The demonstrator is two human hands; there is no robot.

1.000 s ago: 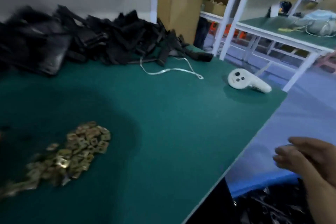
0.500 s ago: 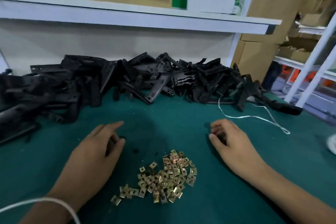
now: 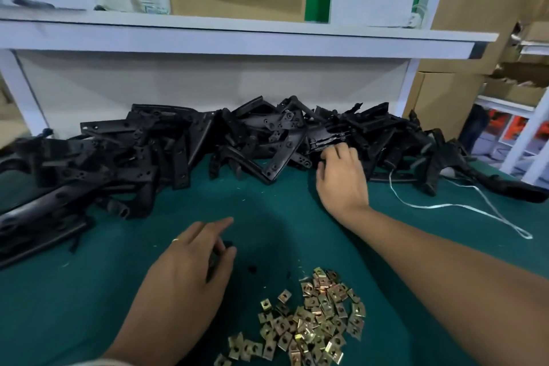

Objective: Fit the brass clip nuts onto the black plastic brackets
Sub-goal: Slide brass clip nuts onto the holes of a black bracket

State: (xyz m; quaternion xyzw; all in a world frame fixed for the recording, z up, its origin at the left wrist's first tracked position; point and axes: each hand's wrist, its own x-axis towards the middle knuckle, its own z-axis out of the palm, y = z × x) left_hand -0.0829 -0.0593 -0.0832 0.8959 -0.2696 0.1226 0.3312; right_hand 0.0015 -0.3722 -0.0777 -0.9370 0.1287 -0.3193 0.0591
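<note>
Both hands over mat: right hand (image 3: 341,175) touching brackets (image 3: 184,140); nuts (image 3: 312,321) loose.

Green mat (image 3: 416,246); black brackets (image 3: 178,151) heaped along 12 o'clock edge; brass clip nuts (image 3: 312,321) piled at 6 o'clock; right hand (image 3: 341,178) touching the heap, fingers curled; left hand (image 3: 190,270) at centre, forefinger extended; white cord (image 3: 463,205) at 3 o'clock.

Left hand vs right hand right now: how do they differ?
The right hand reaches far out into the black bracket pile, fingers on a bracket; the left hand sits nearer, beside the brass clip nuts. The left hand wears a ring; the right shows none. Both are bare, over the green mat.
</note>
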